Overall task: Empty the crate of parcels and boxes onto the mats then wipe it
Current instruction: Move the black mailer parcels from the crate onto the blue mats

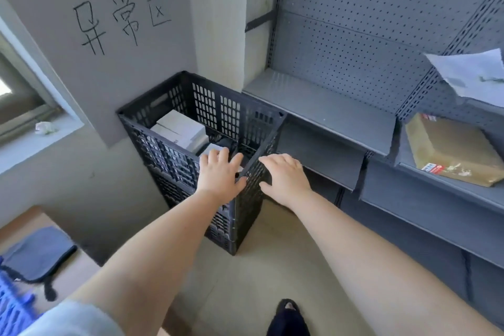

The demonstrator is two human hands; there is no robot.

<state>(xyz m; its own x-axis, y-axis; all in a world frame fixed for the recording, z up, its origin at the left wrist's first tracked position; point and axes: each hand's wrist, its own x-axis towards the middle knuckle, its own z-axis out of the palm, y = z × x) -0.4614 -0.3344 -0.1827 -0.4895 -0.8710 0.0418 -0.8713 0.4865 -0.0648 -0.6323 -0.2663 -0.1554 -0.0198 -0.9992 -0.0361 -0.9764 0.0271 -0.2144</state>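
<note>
The left hand (219, 172) reaches over the near corner of the black crate (201, 139), fingers straight and a little spread, gripping nothing; its fingertips hide part of what lies inside. The right hand (286, 176) rests flat on the outside of the crate's right wall by the same corner, fingers loose and together, thumb low against the mesh. Whether either palm actually presses the plastic is hard to tell.

Nearest the camera, a grey sleeve (73, 319) is cut off by the bottom edge, and a dark shoe (287, 319) stands on the pale floor (245, 281), only its front showing. At lower left a blue slatted thing (12, 305) is cropped and blurred, beside a blue-grey cloth (38, 254) lying on a brown surface (27, 221) whose extent runs out of view.

The crate stands tall on the floor against the wall. Inside, white boxes (180, 128) sit toward the back left corner; something dark lies beside them, too shadowed to name.

To the right, grey metal shelves (321, 106) with a pegboard back (354, 22) hold a brown taped parcel (450, 150), with a white sheet (469, 71) above it, cut off at the edge. On the wall behind the crate hangs a grey board (114, 43) with handwritten characters. At far left a window sill (32, 142) carries a small crumpled white scrap (45, 127).
</note>
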